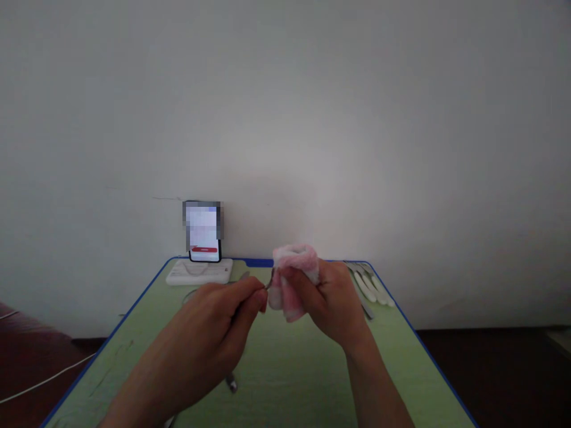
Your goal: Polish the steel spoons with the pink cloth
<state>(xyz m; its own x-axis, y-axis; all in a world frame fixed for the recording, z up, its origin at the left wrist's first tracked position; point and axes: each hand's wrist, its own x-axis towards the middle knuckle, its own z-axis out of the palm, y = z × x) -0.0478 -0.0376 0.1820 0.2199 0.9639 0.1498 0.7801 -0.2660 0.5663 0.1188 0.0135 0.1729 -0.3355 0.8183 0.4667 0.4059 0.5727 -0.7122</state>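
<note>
My left hand (223, 324) is closed, pinching a thin metal piece of cutlery (269, 282) between thumb and fingers. Its far end goes into a pink and white fluffy cloth (297, 255), so whether it is a spoon or a fork cannot be made out. My right hand (332, 297) grips that cloth, thumb pressed on the near side, folded around the metal. Both hands are held up above the green table (303, 374). Beneath my left hand, a metal handle end (231, 382) sticks out, the rest of it covered.
Several pieces of white-handled cutlery (366, 286) lie at the table's back right, beside a metal handle (367, 311). A lit phone (205, 235) leans against the wall behind a white power strip (199, 272). A white cable (49, 380) runs at the left.
</note>
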